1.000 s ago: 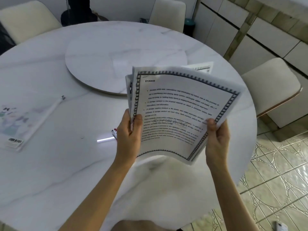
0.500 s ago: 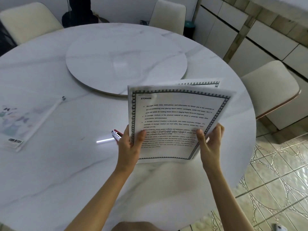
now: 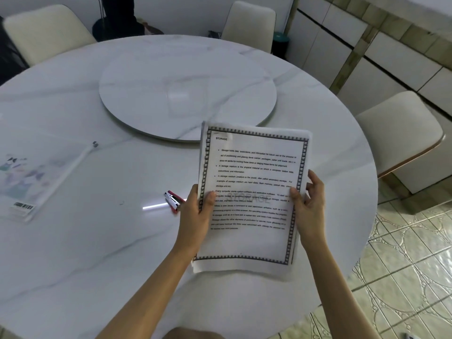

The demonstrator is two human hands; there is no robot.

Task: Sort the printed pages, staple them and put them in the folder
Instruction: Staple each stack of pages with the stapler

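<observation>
So, pages [image 3: 252, 192]: a thin stack of white rectangular sheets is being held up over the near right part of the table, the top sheet showing a black chain-like border, the heading STORAGE and bulleted text; the bottom edge is bowing slightly
Left hand [image 3: 195, 211]: it is pinching the stack at its left edge, thumb pressing flat on the printed face, the other fingers hiding behind the paper
Right hand [image 3: 310, 204]: it is pinching the right edge, thumb lying on the border, the fingers curling round the side and back of the sheets
Stapler [image 3: 174, 200]: small, red with a silvery metal top, it is lying on the table just left of the left hand, beside a bright strip of reflected light
Folder [image 3: 36, 177]: a flat, clear plastic rectangle with pale pastel pictures, a barcode sticker at its near corner and a small metal slider at its far corner; it is lying at the table's left side, well apart from the pages
Table [image 3: 73, 265]: round, glossy, white stone look with faint grey veins running across it
Turntable [image 3: 171, 94]: a round disc of the same veined stone is sitting in the middle of the table, its near rim passing behind the pages' top left corner
Chair [image 3: 401, 133]: cream, padded and rounded, it is standing by the table's right side
Floor [image 3: 403, 265]: shiny pale tiles are showing an embossed pattern of curves
</observation>
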